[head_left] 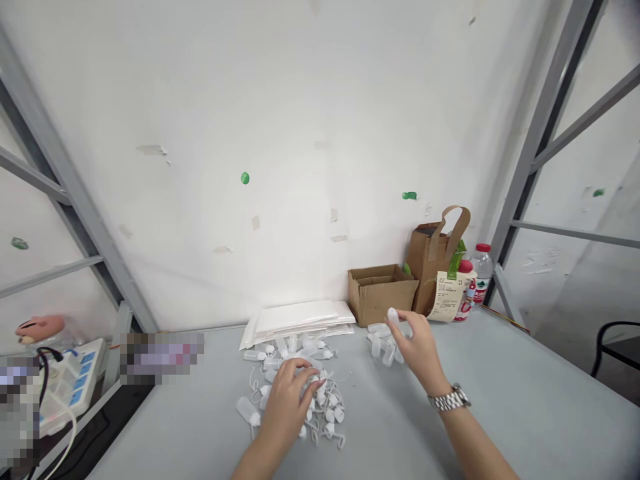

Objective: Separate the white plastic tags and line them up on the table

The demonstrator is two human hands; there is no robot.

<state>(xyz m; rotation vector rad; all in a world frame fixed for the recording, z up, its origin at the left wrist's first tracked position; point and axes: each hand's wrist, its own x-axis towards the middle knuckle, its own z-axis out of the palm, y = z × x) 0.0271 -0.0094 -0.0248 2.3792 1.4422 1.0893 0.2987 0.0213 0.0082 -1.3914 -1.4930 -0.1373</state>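
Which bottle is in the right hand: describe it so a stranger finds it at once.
Start at the open cardboard box, right of centre at the back of the grey table. In front of it, the right hand is by a small cluster of translucent bottles. The bottle is pinched in that hand; its neighbours are unheld.

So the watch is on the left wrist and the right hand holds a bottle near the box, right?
No, the watch is on the right wrist, as the head view shows; the right hand does hold a bottle near the box.
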